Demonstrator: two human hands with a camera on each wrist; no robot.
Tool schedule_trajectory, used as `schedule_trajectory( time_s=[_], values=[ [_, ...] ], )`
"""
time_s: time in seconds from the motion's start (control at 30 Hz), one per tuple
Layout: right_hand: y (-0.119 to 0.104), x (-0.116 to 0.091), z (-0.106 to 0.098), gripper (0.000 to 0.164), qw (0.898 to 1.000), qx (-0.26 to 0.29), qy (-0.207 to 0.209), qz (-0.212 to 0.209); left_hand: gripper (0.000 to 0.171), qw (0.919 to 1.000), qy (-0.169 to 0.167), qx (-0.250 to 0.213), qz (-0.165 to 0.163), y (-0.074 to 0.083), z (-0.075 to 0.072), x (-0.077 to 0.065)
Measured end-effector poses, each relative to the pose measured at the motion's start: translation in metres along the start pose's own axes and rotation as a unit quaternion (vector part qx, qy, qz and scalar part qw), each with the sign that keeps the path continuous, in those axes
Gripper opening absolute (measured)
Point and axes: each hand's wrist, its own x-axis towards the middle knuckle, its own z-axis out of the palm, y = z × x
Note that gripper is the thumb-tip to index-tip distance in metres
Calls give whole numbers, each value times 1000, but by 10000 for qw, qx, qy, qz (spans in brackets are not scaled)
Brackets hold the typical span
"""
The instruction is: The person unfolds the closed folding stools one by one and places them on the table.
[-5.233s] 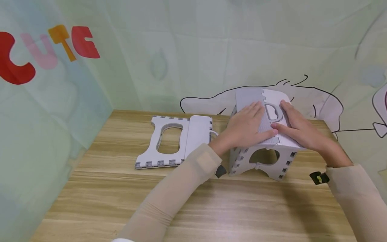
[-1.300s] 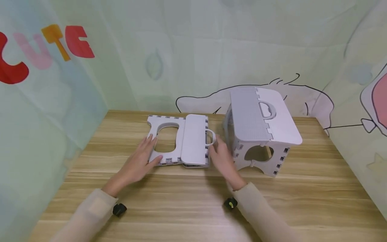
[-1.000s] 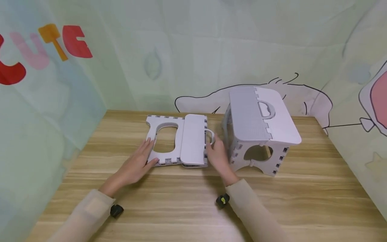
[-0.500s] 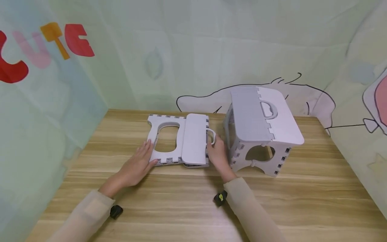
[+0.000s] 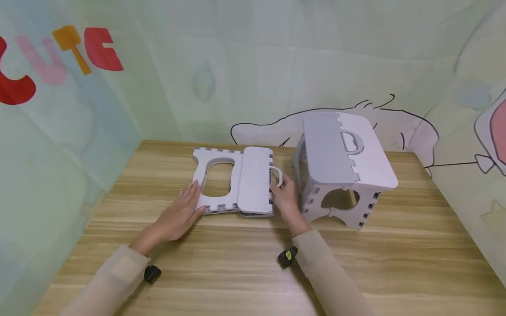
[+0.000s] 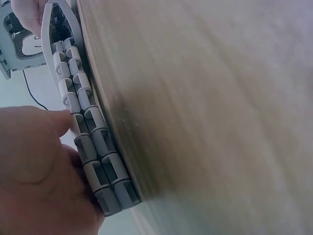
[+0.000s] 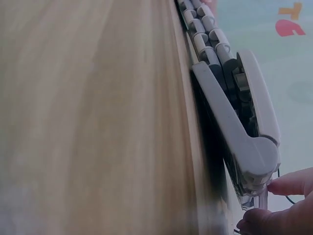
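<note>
A folded grey-and-white folding stool lies flat on the wooden table, its leg panel with an oval opening pointing left. My left hand rests along the left end of that panel, fingers fairly straight, thumb at the near hinged edge. In the left wrist view, the thumb of the left hand touches the row of hinge knuckles. At the stool's right side my right hand pinches the loop handle. The right wrist view has the thumb and fingers of the right hand on the handle.
A second folding stool stands unfolded on its legs just right of the right hand. The wooden table meets a printed cloth backdrop behind and at the sides.
Several seconds ago both hands lay on the standing stool's top; they have moved left to the folded stool. Over the last second the right hand has stayed at the handle, with little movement.
</note>
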Motion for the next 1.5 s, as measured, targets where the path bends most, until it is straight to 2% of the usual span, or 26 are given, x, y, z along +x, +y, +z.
schedule_trajectory(
  time_s=[0.2,0.33,0.53,0.8,0.9,1.13,1.5],
  values=[
    [-2,-3,2,52,9996,-213,186,-83,64,10000,19,-45,24,-2,0,-1],
    [-2,-3,4,53,9996,62,214,-173,64,10000,50,-51,55,-4,1,0],
    [-13,-7,7,59,9991,197,348,-168,64,9998,21,-161,64,-6,-1,-3],
    [-28,-17,14,66,9907,1153,591,-416,67,9975,-306,-637,64,-14,-8,-8],
    [-36,-20,17,65,9883,1212,649,-657,67,9956,-327,-875,-27,-16,-11,-9],
    [-60,-27,23,64,9815,1308,488,-1307,67,9907,-232,-1317,-252,-21,-13,-8],
    [-84,-33,36,61,9724,1540,115,-1751,63,9791,-78,-2027,-131,-27,-12,-12]
  ],
)
